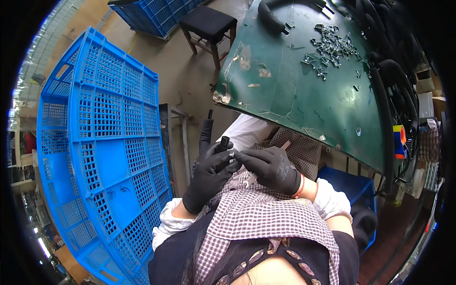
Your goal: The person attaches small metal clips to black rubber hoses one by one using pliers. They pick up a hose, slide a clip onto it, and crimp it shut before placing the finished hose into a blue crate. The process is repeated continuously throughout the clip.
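My left hand point(209, 178), in a black glove, is closed around a black tube piece point(207, 124). One narrow end of it points up beyond my fingers. A second black tube end point(224, 142) rises by my thumb; whether both belong to one bent piece is hidden by my hand. My right hand point(270, 168), also gloved in black, meets the left with its fingertips pinched near that second end. A flat metal wrench point(250, 179) lies across my right palm, its jaw sticking out below and its handle end above. Anything small between the fingertips is hidden.
A green-topped table point(304, 102) stands ahead right, bearing a pile of small metal clips point(332, 45) and a curved black padded tube point(271, 18). More black padded tubes point(392, 90) crowd its right edge. Tall blue crates point(121, 142) stand left; a black-topped stool point(209, 23) is farther off.
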{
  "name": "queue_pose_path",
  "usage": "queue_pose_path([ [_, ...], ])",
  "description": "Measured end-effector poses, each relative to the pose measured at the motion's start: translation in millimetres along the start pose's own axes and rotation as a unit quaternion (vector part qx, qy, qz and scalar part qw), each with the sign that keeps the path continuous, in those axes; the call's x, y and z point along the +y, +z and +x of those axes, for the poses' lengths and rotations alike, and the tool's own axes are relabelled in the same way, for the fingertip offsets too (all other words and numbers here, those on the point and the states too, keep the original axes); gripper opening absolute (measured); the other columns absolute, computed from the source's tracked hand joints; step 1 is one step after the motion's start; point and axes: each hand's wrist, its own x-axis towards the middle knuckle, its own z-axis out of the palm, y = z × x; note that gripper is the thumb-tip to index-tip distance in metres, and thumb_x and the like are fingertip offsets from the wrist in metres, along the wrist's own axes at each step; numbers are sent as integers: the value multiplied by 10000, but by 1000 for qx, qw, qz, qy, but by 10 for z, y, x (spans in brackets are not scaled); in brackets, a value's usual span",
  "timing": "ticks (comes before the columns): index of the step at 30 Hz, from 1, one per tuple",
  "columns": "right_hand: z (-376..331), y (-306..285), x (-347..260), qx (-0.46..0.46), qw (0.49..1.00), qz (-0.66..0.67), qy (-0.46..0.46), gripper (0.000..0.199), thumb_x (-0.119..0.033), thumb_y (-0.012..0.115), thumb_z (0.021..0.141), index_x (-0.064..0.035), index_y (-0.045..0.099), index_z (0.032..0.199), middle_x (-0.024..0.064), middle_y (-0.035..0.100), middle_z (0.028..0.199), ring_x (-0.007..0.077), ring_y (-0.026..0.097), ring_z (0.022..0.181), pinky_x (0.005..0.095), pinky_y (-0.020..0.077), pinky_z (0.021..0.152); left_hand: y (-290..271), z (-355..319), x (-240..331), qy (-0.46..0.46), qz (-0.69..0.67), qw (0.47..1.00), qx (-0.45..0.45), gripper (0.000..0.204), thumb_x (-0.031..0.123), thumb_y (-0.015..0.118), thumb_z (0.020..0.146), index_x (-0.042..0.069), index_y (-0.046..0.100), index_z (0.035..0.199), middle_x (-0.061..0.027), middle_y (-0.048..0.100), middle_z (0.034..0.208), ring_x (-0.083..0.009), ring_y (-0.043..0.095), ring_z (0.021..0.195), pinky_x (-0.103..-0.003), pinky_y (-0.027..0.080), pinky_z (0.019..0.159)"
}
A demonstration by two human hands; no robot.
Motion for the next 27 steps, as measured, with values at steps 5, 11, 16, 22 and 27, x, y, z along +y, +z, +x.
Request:
queue_pose_path([
  [5, 53, 42, 31, -9, 952, 200, 234, 294, -175, 704, 835, 12, 655, 1058, 162, 686, 843, 286, 690, 739, 345, 533, 654, 39, 56, -91, 19, 80, 997, 16, 255, 70, 729, 840, -5, 678, 1079, -172, 613, 1075, -254, 633, 972, -328, 503, 813],
  [11, 236, -117, 129, -246, 878, 137, 387, 352, -255, 758, 829, 44, 680, 998, 105, 709, 828, 141, 640, 735, 291, 516, 706, 176, 88, -263, 136, 224, 965, 10, 384, 94, 748, 711, 61, 696, 1090, -209, 633, 1131, -368, 642, 965, -423, 515, 813],
  [16, 84, -24, 197, -186, 871, 230, 391, 312, -203, 766, 829, 36, 673, 1005, 85, 701, 852, 94, 618, 790, 276, 511, 728, 189, 102, -338, 159, 267, 951, 2, 426, 118, 753, 702, 79, 692, 1122, -194, 639, 1135, -366, 645, 949, -424, 520, 816],
  [22, 1, -5, 212, -146, 871, 271, 383, 304, -199, 775, 809, 29, 664, 978, 83, 660, 816, 119, 589, 751, 293, 482, 690, 199, 152, -377, 171, 241, 955, -11, 438, 138, 761, 711, 75, 676, 1136, -191, 643, 1121, -344, 655, 919, -413, 525, 803],
  [27, 63, -313, 167, -95, 915, 223, 323, 303, -241, 790, 778, 17, 654, 861, 133, 583, 682, 167, 529, 603, 326, 429, 574, 232, 99, -426, 148, 184, 971, -26, 516, 172, 778, 757, 35, 590, 1217, -185, 644, 1104, -319, 670, 908, -381, 529, 795],
])
